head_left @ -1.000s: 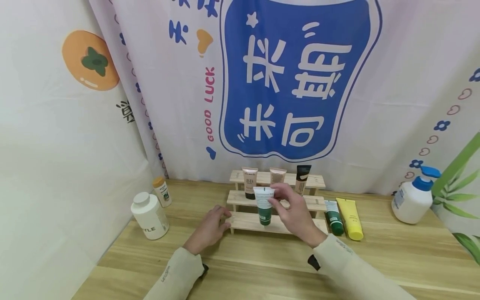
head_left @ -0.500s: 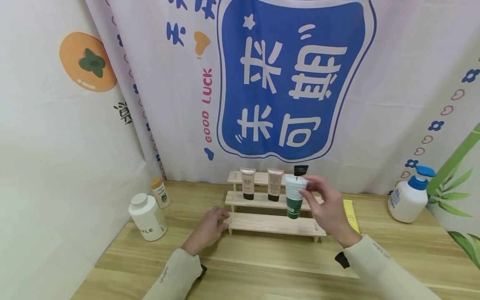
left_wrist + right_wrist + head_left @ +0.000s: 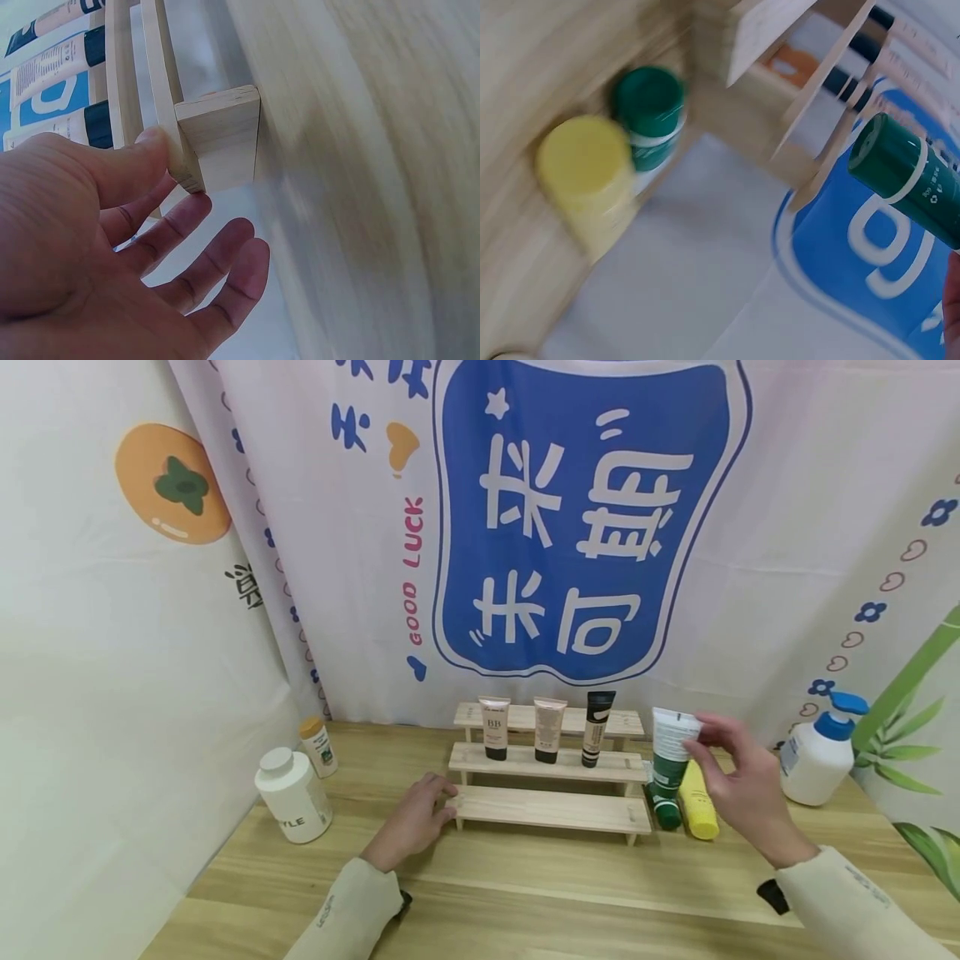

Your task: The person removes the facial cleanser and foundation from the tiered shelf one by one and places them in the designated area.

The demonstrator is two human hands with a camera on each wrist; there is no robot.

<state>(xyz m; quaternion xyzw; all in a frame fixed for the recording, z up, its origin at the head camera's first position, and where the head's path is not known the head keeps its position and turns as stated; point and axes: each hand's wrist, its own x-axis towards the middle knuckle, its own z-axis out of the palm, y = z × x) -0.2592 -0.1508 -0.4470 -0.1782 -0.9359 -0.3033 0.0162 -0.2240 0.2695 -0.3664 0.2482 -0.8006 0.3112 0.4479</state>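
"BB" on pink tube [image 3: 495, 729] at L end of rack [image 3: 551, 810], "YLE" on white bottle [image 3: 294, 795] nr L edge of table [image 3: 525, 902]. Green-white tube [image 3: 671, 747], print illegible, cap-down just past rack's R edge, pinched btwn thumb & fingertips of R hand [image 3: 742, 781]; L hand [image 3: 415, 814] holds rack's front L corner.

Three-tier rack [image 3: 521, 762] on tabletop [image 3: 525, 893], backdrop [image 3: 345, 527] behind. Middle tier [image 3: 572, 762]: three tubes [image 3: 547, 729] in a row. Left of rack: large bottle [image 3: 296, 797], small bottle [image 3: 320, 747] behind it. Right, in order: capped tube [image 3: 666, 812], neighbouring tube [image 3: 699, 810], pump bottle [image 3: 816, 760]. Left hand [image 3: 416, 818] at lowest tier's [image 3: 551, 810] left end. Right hand's [image 3: 738, 785] held tube [image 3: 670, 752] overlaps capped tube in head view.
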